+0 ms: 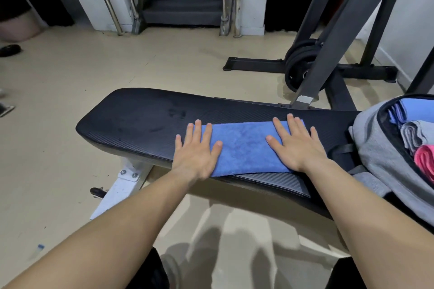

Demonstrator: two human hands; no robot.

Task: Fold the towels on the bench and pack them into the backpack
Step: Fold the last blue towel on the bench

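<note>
- Towel (pixel 244 148), blue, lies folded into a strip along the near edge of the bench (pixel 141 122), on its right half.
- I have my left hand (pixel 197 150) on the strip's left end and my right hand (pixel 298 145) on its right end. The fingers are straight and spread wide, pressing flat and gripping nothing.
- Step in hand, as I judge it: smoothing the strip between folds.
- Next I would pinch one end, lay it over the other, then carry the bundle to the backpack (pixel 375 155), which stands open at the bench's right end.
- Count: one towel on the bench. In the backpack I make out three: light-blue towel (pixel 413 108), grey towel (pixel 415 136), pink towel (pixel 425 159).
</note>
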